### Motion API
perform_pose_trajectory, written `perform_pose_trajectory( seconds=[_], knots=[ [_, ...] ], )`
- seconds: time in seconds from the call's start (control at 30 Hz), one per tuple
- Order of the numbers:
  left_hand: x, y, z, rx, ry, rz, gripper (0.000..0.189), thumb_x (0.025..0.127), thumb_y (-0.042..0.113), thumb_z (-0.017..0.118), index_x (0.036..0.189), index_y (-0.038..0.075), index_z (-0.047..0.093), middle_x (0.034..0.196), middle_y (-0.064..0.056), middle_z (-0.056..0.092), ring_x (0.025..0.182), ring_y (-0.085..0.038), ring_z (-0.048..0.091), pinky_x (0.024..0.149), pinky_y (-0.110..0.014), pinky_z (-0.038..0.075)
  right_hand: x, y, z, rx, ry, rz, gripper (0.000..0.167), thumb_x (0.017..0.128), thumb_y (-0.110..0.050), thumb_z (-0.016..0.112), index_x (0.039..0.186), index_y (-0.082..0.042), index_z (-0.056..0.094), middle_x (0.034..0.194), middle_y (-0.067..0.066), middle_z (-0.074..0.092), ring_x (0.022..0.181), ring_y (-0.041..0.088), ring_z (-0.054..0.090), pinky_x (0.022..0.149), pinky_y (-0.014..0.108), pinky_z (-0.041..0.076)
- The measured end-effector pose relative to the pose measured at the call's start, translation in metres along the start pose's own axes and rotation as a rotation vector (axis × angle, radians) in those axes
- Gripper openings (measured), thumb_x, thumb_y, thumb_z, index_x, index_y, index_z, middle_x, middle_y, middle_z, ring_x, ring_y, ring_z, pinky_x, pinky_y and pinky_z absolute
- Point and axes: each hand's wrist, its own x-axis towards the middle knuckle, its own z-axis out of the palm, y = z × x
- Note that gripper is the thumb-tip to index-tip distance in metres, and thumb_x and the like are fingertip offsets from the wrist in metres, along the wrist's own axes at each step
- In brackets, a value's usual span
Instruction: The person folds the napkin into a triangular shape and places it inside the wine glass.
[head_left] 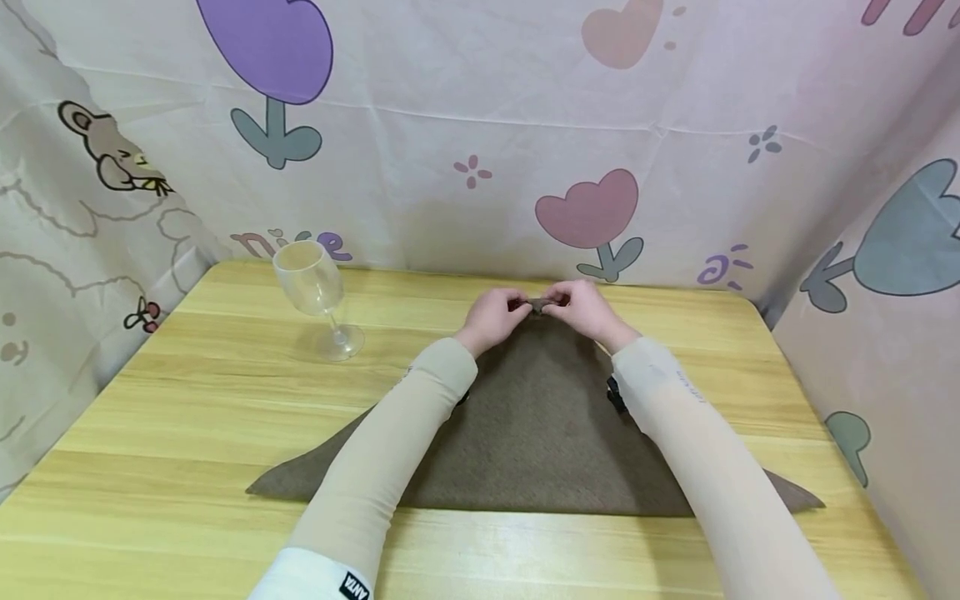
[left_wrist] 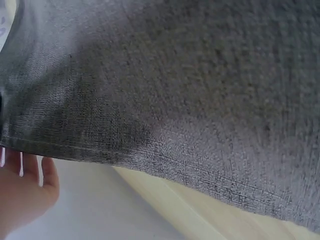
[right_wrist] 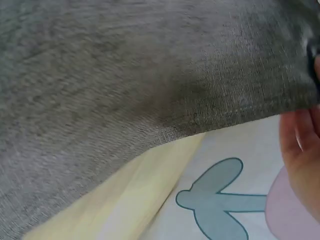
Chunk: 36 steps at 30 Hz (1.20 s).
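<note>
A brown-grey cloth napkin (head_left: 525, 450) lies as a large triangle on the table, its long edge toward me and its tip at the far side. Both hands meet at that tip: my left hand (head_left: 495, 317) pinches it from the left, my right hand (head_left: 588, 312) from the right, with a small bit of cloth showing between them. In the left wrist view the napkin (left_wrist: 150, 100) fills most of the picture, left fingers at its hem. The right wrist view shows the napkin (right_wrist: 125, 90) with right fingers (right_wrist: 297, 130) at its edge.
A clear stemmed wine glass (head_left: 311, 287) stands upright on the wooden table (head_left: 187, 400), left of the napkin. A printed curtain (head_left: 420, 142) hangs right behind the table's far edge and along both sides.
</note>
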Motion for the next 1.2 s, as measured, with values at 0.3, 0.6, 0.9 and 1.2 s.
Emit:
perform_pose_trajectory(
  seconds=[0.3,0.6,0.9,1.2],
  knots=[
    [0.000,0.001,0.001,0.030,0.025,0.017,0.018,0.091,0.024,0.061,0.102,0.011,0.065,0.103,-0.004,0.069,0.097,-0.018,0.064,0.085,-0.032,0.049,-0.001,-0.002,0.007,-0.022,0.059,-0.053,0.006,0.084,-0.004,0.065,0.088,-0.001,0.068,0.085,0.014,0.068,0.079,0.023,0.062,0.074,0.035,0.049],
    [-0.001,-0.002,0.003,0.164,0.109,0.159,0.011,0.087,0.018,0.066,0.094,0.011,0.061,0.095,-0.004,0.070,0.088,-0.018,0.065,0.078,-0.033,0.049,-0.003,0.005,-0.001,0.214,-0.111,0.054,0.025,0.093,-0.016,0.055,0.106,0.004,0.064,0.104,0.019,0.065,0.095,0.019,0.057,0.089,0.033,0.044],
    [-0.005,-0.002,0.006,0.299,0.159,0.312,0.009,0.084,0.009,0.067,0.083,0.010,0.058,0.081,-0.002,0.068,0.072,-0.017,0.061,0.068,-0.033,0.049,-0.002,0.009,-0.006,0.223,-0.248,0.106,0.029,0.094,-0.017,0.055,0.114,0.002,0.063,0.115,0.017,0.064,0.106,0.021,0.057,0.097,0.038,0.043],
    [-0.002,-0.005,0.003,0.123,-0.059,0.112,0.025,0.085,0.023,0.062,0.106,0.010,0.058,0.100,-0.005,0.068,0.092,-0.019,0.062,0.082,-0.033,0.048,-0.001,0.007,0.000,0.192,-0.201,0.040,0.021,0.090,-0.009,0.060,0.105,0.004,0.067,0.102,0.018,0.068,0.086,0.010,0.058,0.079,0.024,0.045]
  ],
)
